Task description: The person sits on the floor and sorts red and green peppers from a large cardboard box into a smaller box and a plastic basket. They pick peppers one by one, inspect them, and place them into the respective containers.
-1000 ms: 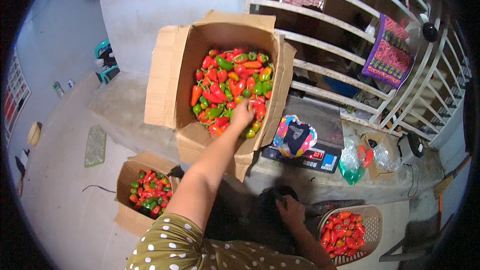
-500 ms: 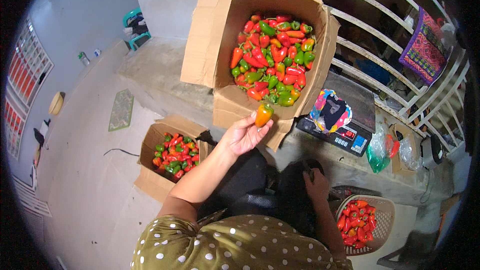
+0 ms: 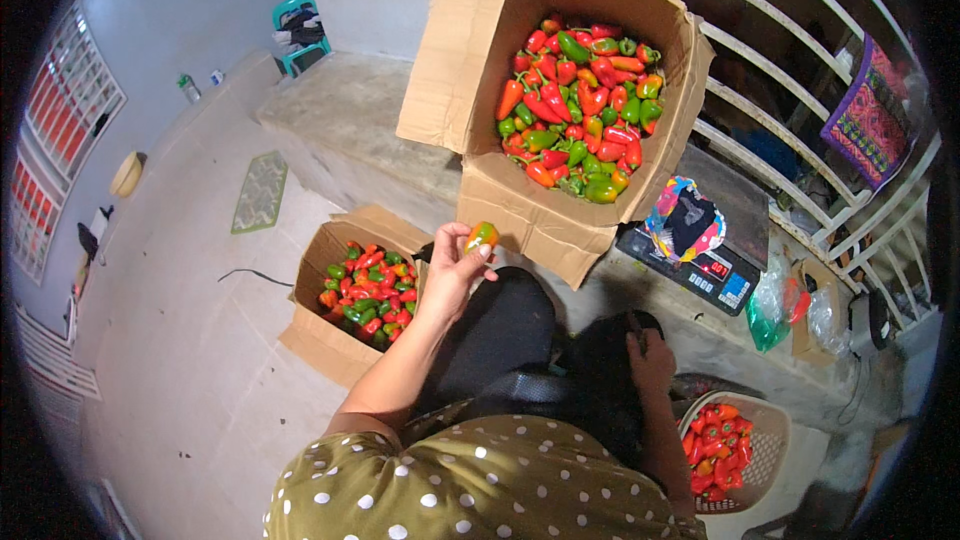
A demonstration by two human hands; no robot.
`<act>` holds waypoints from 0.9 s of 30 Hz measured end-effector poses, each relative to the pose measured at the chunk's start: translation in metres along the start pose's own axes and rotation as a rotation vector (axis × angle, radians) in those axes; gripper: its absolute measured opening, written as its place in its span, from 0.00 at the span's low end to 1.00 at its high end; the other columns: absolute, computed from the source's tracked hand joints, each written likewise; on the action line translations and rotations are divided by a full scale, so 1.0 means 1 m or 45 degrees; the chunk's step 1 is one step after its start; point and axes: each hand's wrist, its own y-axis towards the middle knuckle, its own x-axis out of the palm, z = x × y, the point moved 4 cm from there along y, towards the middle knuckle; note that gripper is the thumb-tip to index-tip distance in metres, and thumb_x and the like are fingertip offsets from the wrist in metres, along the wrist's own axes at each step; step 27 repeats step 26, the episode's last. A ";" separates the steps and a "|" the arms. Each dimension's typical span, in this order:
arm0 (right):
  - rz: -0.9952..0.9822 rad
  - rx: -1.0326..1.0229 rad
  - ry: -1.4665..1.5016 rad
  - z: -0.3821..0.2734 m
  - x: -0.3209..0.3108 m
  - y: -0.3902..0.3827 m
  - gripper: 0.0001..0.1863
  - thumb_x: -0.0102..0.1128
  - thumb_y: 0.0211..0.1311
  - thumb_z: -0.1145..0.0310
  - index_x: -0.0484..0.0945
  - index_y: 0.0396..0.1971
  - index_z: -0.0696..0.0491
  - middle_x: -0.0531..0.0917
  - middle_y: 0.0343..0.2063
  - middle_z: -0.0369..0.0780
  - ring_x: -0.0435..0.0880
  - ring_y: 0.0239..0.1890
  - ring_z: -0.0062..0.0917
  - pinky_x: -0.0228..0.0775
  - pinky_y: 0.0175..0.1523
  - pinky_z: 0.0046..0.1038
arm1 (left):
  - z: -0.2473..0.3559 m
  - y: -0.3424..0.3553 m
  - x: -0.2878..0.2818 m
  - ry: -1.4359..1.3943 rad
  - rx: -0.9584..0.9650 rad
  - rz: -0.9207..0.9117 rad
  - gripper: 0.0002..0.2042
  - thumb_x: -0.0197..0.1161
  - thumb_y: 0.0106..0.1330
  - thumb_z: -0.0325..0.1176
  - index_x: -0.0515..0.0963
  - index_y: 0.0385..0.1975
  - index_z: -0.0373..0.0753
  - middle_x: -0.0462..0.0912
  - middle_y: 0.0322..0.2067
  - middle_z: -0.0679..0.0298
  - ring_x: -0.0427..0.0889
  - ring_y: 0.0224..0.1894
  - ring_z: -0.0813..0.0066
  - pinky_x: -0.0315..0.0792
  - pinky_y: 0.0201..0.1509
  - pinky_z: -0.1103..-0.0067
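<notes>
My left hand (image 3: pixel 458 265) is closed around an orange and green pepper (image 3: pixel 482 236), gripped between thumb and fingers. It is beside the near flap of a large cardboard box (image 3: pixel 535 225), which holds many red, green and mixed-colour peppers (image 3: pixel 580 110). To the left of my left forearm, a smaller cardboard box (image 3: pixel 310 325) on the floor contains red and green peppers (image 3: pixel 370 290). My right hand (image 3: pixel 652 362) lies in shadow on my right knee, a finger stretched out, with no pepper visible in it. Near it stands a beige basket (image 3: pixel 772 450) of mostly red peppers (image 3: pixel 718 448).
A digital scale (image 3: pixel 700 275) bearing a colourful cloth item (image 3: pixel 685 220) stands right of the large box. Beyond it are plastic bags (image 3: pixel 770 310) and a white metal railing (image 3: pixel 790 70). A green mat (image 3: pixel 260 192) lies on the floor; a teal chair (image 3: pixel 298 30) stands behind.
My left hand has drawn the pepper down and left, away from the large box's opening toward the smaller box. The whole view has shifted slightly. My right hand stays on my knee.
</notes>
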 end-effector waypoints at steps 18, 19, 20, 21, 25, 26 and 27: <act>0.031 0.028 0.039 -0.001 -0.004 0.000 0.19 0.53 0.56 0.52 0.73 0.34 0.53 0.79 0.27 0.50 0.77 0.32 0.48 0.66 0.36 0.44 | 0.016 0.011 -0.012 0.646 0.635 0.019 0.24 0.52 0.54 0.13 0.57 0.50 0.38 0.66 0.51 0.54 0.68 0.53 0.67 0.61 0.59 0.74; 0.068 0.016 0.039 -0.002 -0.003 0.000 0.18 0.54 0.56 0.52 0.73 0.34 0.53 0.78 0.25 0.50 0.77 0.31 0.49 0.65 0.34 0.45 | 0.016 0.011 -0.019 0.729 0.642 0.044 0.22 0.53 0.54 0.14 0.59 0.48 0.37 0.67 0.50 0.54 0.69 0.53 0.68 0.62 0.58 0.75; 0.055 0.022 0.047 -0.002 -0.003 0.000 0.18 0.54 0.56 0.53 0.73 0.34 0.53 0.78 0.25 0.50 0.77 0.31 0.49 0.66 0.35 0.45 | 0.017 0.012 -0.027 0.812 0.648 0.069 0.20 0.54 0.55 0.15 0.62 0.47 0.36 0.67 0.50 0.54 0.69 0.52 0.68 0.63 0.57 0.75; 0.043 0.028 0.055 -0.003 -0.004 0.000 0.18 0.54 0.56 0.53 0.73 0.34 0.54 0.78 0.26 0.50 0.77 0.31 0.49 0.66 0.35 0.44 | 0.017 0.012 -0.036 0.895 0.654 0.094 0.18 0.55 0.55 0.15 0.64 0.45 0.36 0.67 0.50 0.54 0.70 0.52 0.68 0.64 0.57 0.76; 0.014 -0.007 0.074 0.000 -0.001 0.000 0.21 0.55 0.55 0.51 0.74 0.36 0.54 0.79 0.33 0.48 0.78 0.35 0.45 0.69 0.40 0.41 | 0.015 0.008 -0.068 1.046 0.454 0.287 0.13 0.60 0.55 0.19 0.69 0.41 0.34 0.69 0.48 0.55 0.72 0.49 0.70 0.68 0.52 0.79; -0.085 0.070 0.082 0.001 -0.001 0.002 0.21 0.55 0.55 0.51 0.74 0.39 0.53 0.79 0.34 0.50 0.78 0.38 0.44 0.68 0.42 0.42 | 0.016 0.006 -0.072 1.238 0.442 0.310 0.15 0.61 0.56 0.22 0.70 0.43 0.35 0.69 0.47 0.55 0.72 0.49 0.69 0.69 0.51 0.80; -0.085 0.070 0.082 0.001 -0.001 0.002 0.21 0.55 0.55 0.51 0.74 0.39 0.53 0.79 0.34 0.50 0.78 0.38 0.44 0.68 0.42 0.42 | 0.016 0.006 -0.072 1.238 0.442 0.310 0.15 0.61 0.56 0.22 0.70 0.43 0.35 0.69 0.47 0.55 0.72 0.49 0.69 0.69 0.51 0.80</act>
